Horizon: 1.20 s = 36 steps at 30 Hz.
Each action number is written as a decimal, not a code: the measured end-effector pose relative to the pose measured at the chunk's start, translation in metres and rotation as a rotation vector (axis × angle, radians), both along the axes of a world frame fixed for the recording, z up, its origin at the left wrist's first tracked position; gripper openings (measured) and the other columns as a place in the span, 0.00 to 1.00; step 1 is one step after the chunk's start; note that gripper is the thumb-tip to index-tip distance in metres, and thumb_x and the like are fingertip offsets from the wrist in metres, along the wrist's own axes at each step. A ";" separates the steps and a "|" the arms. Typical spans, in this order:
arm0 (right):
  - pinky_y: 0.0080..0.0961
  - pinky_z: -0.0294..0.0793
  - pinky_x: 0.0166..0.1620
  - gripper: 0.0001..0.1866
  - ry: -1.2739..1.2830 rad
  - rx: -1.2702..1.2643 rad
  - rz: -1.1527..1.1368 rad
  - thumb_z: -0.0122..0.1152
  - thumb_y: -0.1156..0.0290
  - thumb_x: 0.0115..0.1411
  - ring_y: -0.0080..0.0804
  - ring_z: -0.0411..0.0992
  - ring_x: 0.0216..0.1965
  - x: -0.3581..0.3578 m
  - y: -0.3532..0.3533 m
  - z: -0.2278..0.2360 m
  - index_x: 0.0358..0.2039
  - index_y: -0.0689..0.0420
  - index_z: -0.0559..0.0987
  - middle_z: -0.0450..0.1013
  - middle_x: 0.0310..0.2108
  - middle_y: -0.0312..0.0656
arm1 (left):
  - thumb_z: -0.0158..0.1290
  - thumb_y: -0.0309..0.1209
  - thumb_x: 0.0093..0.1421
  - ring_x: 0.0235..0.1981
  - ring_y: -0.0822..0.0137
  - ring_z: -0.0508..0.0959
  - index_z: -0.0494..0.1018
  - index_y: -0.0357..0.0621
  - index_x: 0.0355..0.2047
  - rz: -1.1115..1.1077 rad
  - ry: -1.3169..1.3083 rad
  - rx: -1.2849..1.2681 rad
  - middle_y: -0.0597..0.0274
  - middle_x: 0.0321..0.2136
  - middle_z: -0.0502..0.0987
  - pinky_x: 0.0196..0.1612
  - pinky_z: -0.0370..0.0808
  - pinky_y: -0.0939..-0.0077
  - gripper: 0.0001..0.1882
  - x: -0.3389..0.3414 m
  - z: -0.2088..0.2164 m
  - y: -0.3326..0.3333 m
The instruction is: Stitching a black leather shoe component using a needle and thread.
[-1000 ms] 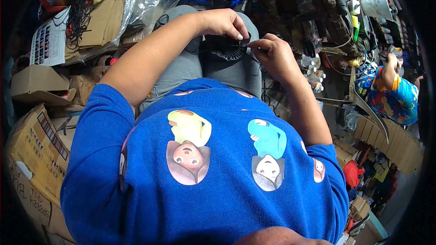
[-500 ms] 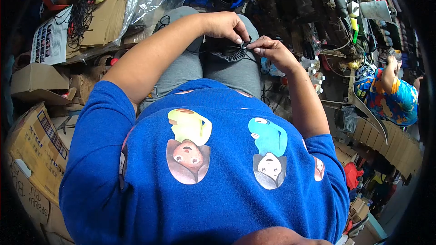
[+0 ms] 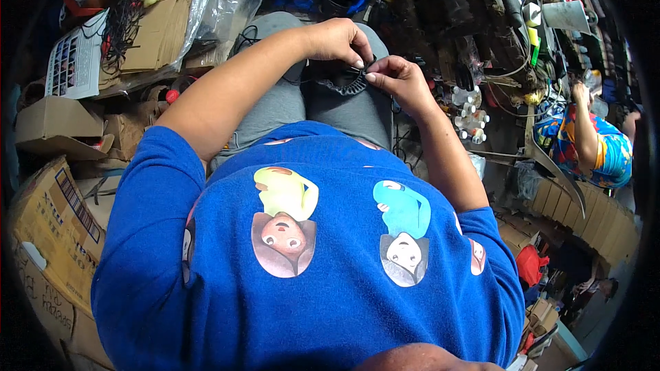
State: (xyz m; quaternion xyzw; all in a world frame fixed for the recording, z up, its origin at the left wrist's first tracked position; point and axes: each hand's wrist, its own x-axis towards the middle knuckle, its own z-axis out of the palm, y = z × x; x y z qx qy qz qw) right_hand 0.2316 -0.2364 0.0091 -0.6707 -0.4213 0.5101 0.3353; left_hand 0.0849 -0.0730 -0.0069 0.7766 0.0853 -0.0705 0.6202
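On my lap, over grey trousers [image 3: 278, 106], lies a small black piece with a ridged, gathered-looking edge [image 3: 349, 88]; its exact kind I cannot make out. My left hand [image 3: 339, 42] bends down over its far rim, thumb and fingers pinched on it. From the right, my right hand [image 3: 402, 81] pinches the same rim with thumb and forefinger, close to the left fingertips. Any thread or small tool between the fingers is too small to tell.
Flat cardboard [image 3: 159, 31], tangled black cord [image 3: 124, 45] and clear plastic sheeting [image 3: 227, 7] lie at the far left. An open carton [image 3: 58, 127] stands at left. Small bottles [image 3: 471, 120] cluster at right, before another person in a colourful shirt [image 3: 605, 151].
My right hand has drawn slightly nearer and left, its fingers now closer to my left fingertips. The left hand stays almost in place. The other person's arm has shifted.
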 end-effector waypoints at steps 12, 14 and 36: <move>0.33 0.70 0.35 0.18 -0.741 0.345 0.121 0.58 0.80 0.47 0.42 0.69 0.29 -0.029 -0.031 0.015 0.39 0.49 0.80 0.69 0.29 0.44 | 0.50 0.18 0.48 0.31 0.59 0.75 0.76 0.45 0.34 0.450 -0.194 0.468 0.56 0.31 0.72 0.35 0.73 0.68 0.14 -0.072 0.015 -0.051; 0.33 0.70 0.36 0.18 -0.782 0.362 0.113 0.57 0.80 0.47 0.42 0.69 0.30 -0.031 -0.033 0.012 0.39 0.48 0.80 0.69 0.29 0.44 | 0.56 0.22 0.47 0.30 0.58 0.75 0.77 0.44 0.30 0.454 -0.173 0.669 0.57 0.24 0.72 0.33 0.72 0.70 0.09 -0.073 0.011 -0.055; 0.22 0.66 0.46 0.20 -0.215 0.085 0.253 0.49 0.84 0.49 0.30 0.68 0.39 0.021 0.003 0.010 0.39 0.50 0.81 0.70 0.33 0.39 | 0.57 0.25 0.49 0.28 0.62 0.70 0.81 0.56 0.32 0.482 -0.243 0.432 0.60 0.23 0.68 0.34 0.69 0.71 0.10 -0.054 -0.010 -0.039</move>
